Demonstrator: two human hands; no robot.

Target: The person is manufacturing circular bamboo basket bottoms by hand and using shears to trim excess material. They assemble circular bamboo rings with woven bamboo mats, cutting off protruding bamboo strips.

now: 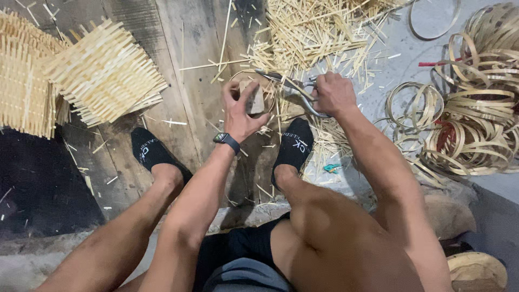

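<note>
His left hand [239,105] grips a small woven basket [254,94], the right hand [332,93] beside it clasping shears [294,89] above bamboo scraps [313,32].

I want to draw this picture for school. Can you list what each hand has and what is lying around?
left hand: holds a small woven ring
right hand: grips metal shears
in front: heap of cut bamboo strips
to the right: pile of bamboo hoops
to the left: stacked woven mats
wrist: dark watch
feet: black socks
</note>
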